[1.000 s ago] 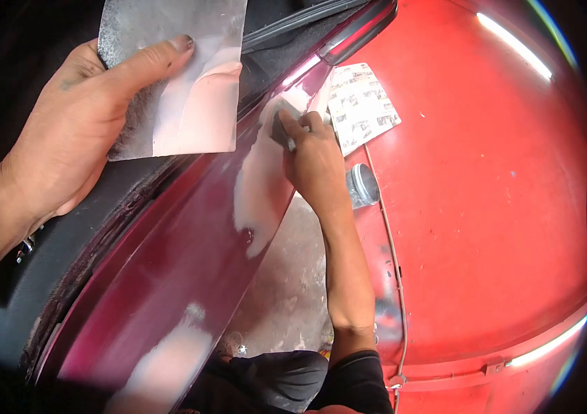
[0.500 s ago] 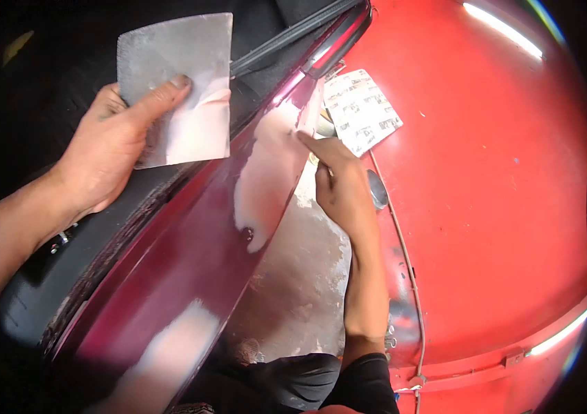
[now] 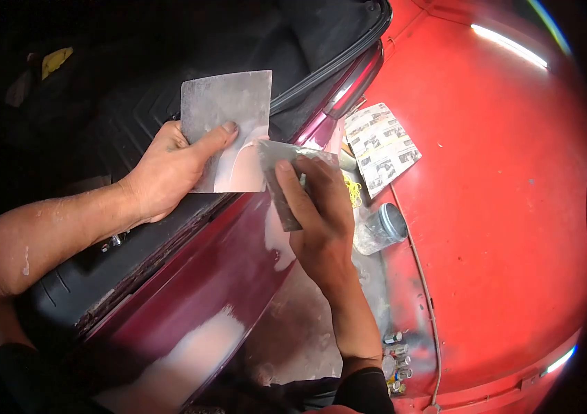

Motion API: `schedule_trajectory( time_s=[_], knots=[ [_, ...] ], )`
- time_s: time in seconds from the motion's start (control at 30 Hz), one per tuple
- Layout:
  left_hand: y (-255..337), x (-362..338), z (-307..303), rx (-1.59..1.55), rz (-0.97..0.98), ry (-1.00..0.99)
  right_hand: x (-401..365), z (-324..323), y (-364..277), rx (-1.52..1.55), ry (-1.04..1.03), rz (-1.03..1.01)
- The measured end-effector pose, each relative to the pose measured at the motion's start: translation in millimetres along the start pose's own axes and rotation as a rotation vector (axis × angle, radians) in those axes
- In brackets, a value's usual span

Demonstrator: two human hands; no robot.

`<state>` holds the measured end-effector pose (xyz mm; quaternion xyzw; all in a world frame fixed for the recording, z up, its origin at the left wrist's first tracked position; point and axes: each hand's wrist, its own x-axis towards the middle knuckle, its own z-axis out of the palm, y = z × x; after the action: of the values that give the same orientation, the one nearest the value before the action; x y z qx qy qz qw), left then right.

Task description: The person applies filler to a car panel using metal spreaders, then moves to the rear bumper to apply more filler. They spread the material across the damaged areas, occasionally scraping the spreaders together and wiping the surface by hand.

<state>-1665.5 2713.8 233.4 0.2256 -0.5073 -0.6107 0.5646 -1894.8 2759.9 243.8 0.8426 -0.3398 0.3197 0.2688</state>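
Note:
My left hand (image 3: 169, 165) grips a thin grey metal plate (image 3: 224, 96), thumb across its face. Pink body filler (image 3: 235, 172) is smeared over the plate's lower right part. In my right hand (image 3: 326, 238) is a flat grey spreader (image 3: 275, 185), its left edge up against the filler side of the plate, with fingers laid along its face. Below both hands runs a maroon car panel (image 3: 190, 265). One pale pink filler patch (image 3: 277, 238) shows partly behind my right hand, and another patch (image 3: 200, 355) lies nearer to me.
Black trim and the dark car interior (image 3: 128, 90) lie left of the panel. Beyond it are a newspaper-covered board (image 3: 381, 148), a clear-sided tub (image 3: 380, 228), yellow cord (image 3: 353, 190) and several small cans (image 3: 400, 362). A red wall (image 3: 500, 207) with a pipe stands to the right.
My right hand has come off the upper filler patch and up to the plate, its spreader now showing broadside. The camera view has shifted, and the plate appears lower and further right.

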Motion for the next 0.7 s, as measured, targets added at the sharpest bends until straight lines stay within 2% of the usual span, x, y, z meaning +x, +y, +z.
schedule_trajectory(
  time_s=[0.17,0.23,0.27,0.37,0.4,0.47,0.7],
  knots=[
    [-0.5,-0.6,-2.6,-0.006,-0.002,0.009,12.9,-7.0,-15.6,0.064,-0.107,-0.055],
    [-1.2,-0.4,-2.8,-0.048,0.007,0.036,10.6,-17.4,-17.6,0.192,-0.213,-0.015],
    [-0.8,-0.4,-2.5,-0.078,0.009,0.057,6.5,-23.5,-16.2,0.252,-0.275,0.012],
    [1.1,1.2,-4.0,-0.128,-0.002,0.087,-1.1,-41.2,9.0,0.382,-0.293,0.244],
    [1.7,0.3,-3.8,-0.124,-0.007,0.076,-2.0,-41.3,30.2,0.127,-0.24,0.15],
    [2.2,-1.6,-2.4,-0.102,-0.005,0.052,-0.2,-37.0,51.1,-0.044,-0.297,0.368],
    [1.4,-1.8,-3.6,-0.061,-0.006,0.024,-2.9,31.1,93.7,-0.188,-0.393,0.378]
  ],
)
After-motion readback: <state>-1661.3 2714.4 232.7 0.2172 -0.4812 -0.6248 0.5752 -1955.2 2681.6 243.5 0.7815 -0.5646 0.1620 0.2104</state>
